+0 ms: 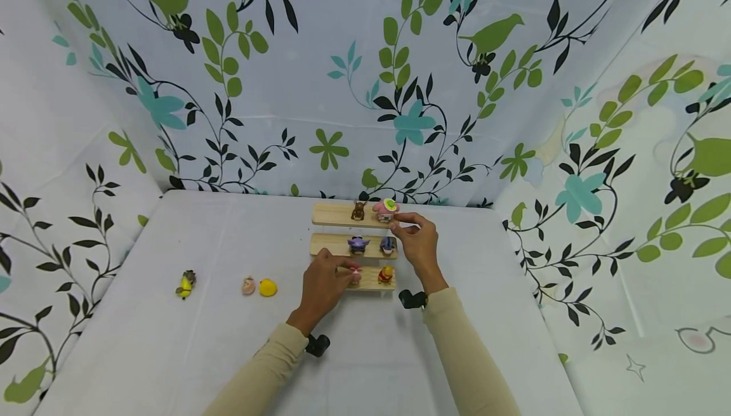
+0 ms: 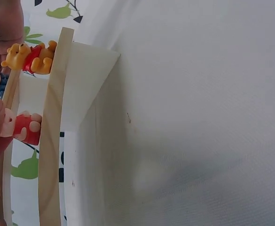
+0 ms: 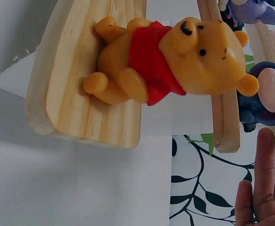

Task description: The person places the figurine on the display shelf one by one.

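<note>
A wooden three-step shelf (image 1: 325,246) stands at the table's back and carries small figurines. On its lowest step, my left hand (image 1: 322,284) pinches a piglet figurine (image 2: 28,128) in red by its head. My right hand (image 1: 421,246) has its thumb and index finger at the right side of a pink figurine (image 1: 385,208) with a green-and-yellow top, on the uppermost step. The other fingers extend near a blue donkey figurine (image 3: 271,89) on the middle step. A yellow bear figurine (image 3: 170,61) in a red shirt sits at the lowest step's right end.
A purple figurine (image 1: 358,245) shares the middle step, and a brown figurine (image 1: 358,210) the top one. Left of the shelf lie a yellow piece (image 1: 268,287), a small pinkish piece (image 1: 248,286) and a yellow-and-dark figurine (image 1: 185,284). Patterned cloth (image 1: 354,73) hangs behind.
</note>
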`<move>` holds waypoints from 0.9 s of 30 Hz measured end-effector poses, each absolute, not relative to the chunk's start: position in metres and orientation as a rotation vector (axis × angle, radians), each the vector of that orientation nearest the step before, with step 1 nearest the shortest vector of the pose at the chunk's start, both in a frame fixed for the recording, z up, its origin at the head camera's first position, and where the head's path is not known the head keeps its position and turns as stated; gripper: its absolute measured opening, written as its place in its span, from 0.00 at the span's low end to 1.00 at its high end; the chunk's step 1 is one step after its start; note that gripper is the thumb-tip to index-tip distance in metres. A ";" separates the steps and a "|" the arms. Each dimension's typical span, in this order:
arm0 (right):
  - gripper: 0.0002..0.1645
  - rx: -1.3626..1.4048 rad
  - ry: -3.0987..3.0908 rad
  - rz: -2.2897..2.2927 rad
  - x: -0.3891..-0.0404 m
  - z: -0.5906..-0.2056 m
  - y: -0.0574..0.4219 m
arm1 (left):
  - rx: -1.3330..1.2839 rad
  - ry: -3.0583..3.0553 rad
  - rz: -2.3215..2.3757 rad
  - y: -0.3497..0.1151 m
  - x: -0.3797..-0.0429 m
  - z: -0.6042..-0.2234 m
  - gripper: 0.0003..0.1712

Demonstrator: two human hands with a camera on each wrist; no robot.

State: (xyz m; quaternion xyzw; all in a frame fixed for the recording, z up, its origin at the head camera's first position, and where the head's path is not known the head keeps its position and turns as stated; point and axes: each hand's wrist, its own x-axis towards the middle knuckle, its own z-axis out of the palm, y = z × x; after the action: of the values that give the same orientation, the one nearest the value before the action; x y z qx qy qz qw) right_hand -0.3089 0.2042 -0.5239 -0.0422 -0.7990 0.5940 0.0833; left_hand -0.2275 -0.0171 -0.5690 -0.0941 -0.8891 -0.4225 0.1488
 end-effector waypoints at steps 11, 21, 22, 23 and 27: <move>0.11 -0.125 -2.391 1.782 -0.309 -0.522 0.204 | -0.304 -2.508 -1.111 -0.017 -0.226 -0.568 0.15; 0.11 -0.138 -2.395 1.776 -0.307 -0.520 0.203 | -0.304 -2.515 -1.111 -0.020 -0.225 -0.563 0.13; 0.11 -0.136 -2.397 1.776 -0.307 -0.520 0.204 | -0.303 -2.513 -1.107 -0.020 -0.224 -0.562 0.13; 0.11 -0.132 -2.397 1.776 -0.307 -0.520 0.204 | -0.302 -2.510 -1.105 -0.020 -0.224 -0.562 0.13; 0.11 -0.118 -2.395 1.776 -0.308 -0.521 0.205 | -0.288 -2.490 -1.118 -0.022 -0.223 -0.561 0.14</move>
State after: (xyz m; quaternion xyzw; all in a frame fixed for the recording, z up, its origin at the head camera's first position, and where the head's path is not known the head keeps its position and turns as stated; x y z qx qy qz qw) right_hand -0.3076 0.2046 -0.5207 -0.0396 -0.8001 0.5934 0.0785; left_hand -0.2227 -0.0220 -0.5614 -0.1028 -0.8894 -0.3994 0.1974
